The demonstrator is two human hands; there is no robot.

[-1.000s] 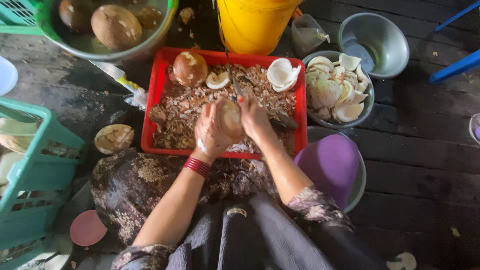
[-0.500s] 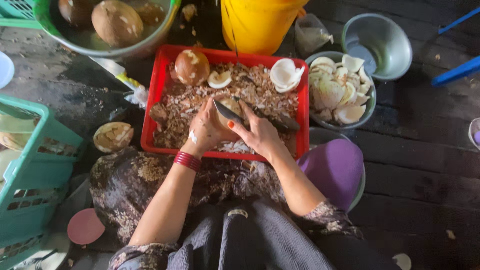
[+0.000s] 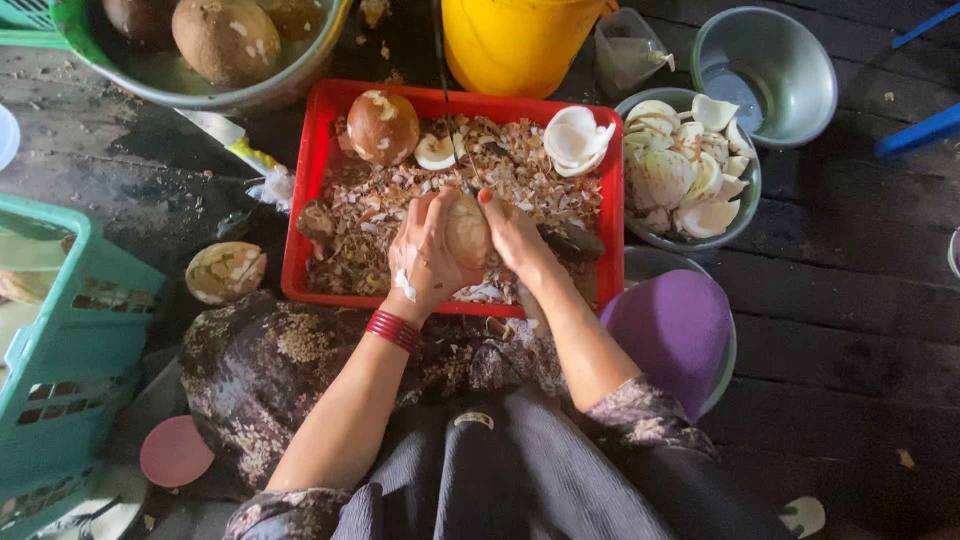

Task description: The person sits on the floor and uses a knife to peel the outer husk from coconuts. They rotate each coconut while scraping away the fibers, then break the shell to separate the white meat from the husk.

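My left hand (image 3: 425,262) cups a partly peeled, pale coconut kernel (image 3: 467,232) over a red tray (image 3: 300,232) full of brown shavings. My right hand (image 3: 515,235) presses against the kernel's right side, gripping a knife that is mostly hidden by the fingers. A red bangle sits on my left wrist. At the tray's far edge lie a brown unpeeled kernel (image 3: 382,127) and white coconut pieces (image 3: 575,138).
A metal bowl (image 3: 752,195) of white coconut pieces stands right of the tray, beside a bowl holding water (image 3: 765,70), a yellow bucket (image 3: 520,40) and a purple bowl (image 3: 675,330). To the left are a basin (image 3: 200,95) of coconuts, a floor knife (image 3: 225,135), another kernel (image 3: 225,270) and a green basket (image 3: 60,330).
Half a second ago the knife blade showed between my hands; now both hands have closed around the kernel and turned it, hiding the blade.
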